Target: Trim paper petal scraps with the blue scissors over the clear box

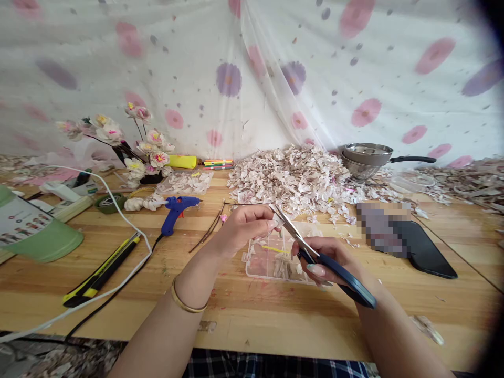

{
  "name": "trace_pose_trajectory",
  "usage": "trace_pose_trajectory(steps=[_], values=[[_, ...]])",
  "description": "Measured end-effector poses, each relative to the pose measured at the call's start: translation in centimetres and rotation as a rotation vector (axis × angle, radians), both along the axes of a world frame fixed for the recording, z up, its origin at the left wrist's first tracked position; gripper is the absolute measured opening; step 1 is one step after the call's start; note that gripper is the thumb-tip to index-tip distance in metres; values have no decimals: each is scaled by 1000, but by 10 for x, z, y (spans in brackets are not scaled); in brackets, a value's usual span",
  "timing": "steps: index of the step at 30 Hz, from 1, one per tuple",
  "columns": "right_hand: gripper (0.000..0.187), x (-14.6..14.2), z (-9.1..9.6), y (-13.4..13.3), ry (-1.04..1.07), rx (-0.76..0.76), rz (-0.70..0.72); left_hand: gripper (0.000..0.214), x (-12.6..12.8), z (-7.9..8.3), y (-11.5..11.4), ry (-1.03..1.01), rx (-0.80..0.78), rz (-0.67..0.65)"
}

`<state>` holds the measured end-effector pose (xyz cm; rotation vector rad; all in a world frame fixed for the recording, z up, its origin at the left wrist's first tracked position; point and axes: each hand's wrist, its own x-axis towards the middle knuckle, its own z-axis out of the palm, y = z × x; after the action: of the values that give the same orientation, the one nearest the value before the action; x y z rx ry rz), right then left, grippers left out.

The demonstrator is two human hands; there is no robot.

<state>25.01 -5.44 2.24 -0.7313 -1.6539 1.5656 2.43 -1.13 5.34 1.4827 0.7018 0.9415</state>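
My left hand [250, 227] pinches a small whitish petal-like piece [277, 220] between thumb and fingers. My right hand [328, 257] is closed around a pair of scissors [334, 270] with dark blue handles. Its metal blades point up and left, and their tips are at the pale piece. Whether the blades touch it I cannot tell. Beneath both hands lies a clear plastic compartment box [255, 268] with pale scraps and a yellow strip [275, 249] inside. Thin dark stems [210, 228] rest on the table left of my left hand.
Behind my hands rises a heap of pale petal pieces [291, 173], with a metal pan [368, 155] beside it. To the left are a blue glue gun [173, 210], a yellow-black utility knife [102, 270], cables and artificial flowers [147, 147]. A phone [429, 249] lies right.
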Motion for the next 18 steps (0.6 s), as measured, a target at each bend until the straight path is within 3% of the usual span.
trace_pose_trajectory(steps=[8, 18], values=[[36, -1, 3, 0, -10, 9, 4, 20, -5, 3, 0, 53, -83, -22], [47, -2, 2, 0, -67, -36, -77, 24, -7, 5, 0, 65, -12, -36]])
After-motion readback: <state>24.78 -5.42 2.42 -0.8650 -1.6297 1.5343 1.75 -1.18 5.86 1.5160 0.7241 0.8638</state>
